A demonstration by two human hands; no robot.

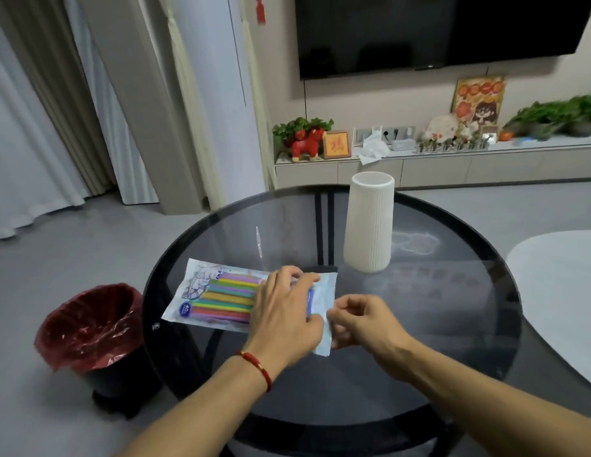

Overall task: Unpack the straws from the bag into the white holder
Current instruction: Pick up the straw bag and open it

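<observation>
A flat plastic bag of coloured straws lies on the round dark glass table, its right end toward my hands. My left hand lies on top of the bag's right part and holds it, fingers bent over the white end. My right hand pinches the bag's right edge, its fingers curled. The tall white ribbed holder stands upright behind the bag, a short way beyond my right hand. Its inside is hidden.
A thin clear plastic strip lies on the glass behind the bag. A black bin with a red liner stands on the floor left of the table. A white table edge is at the right.
</observation>
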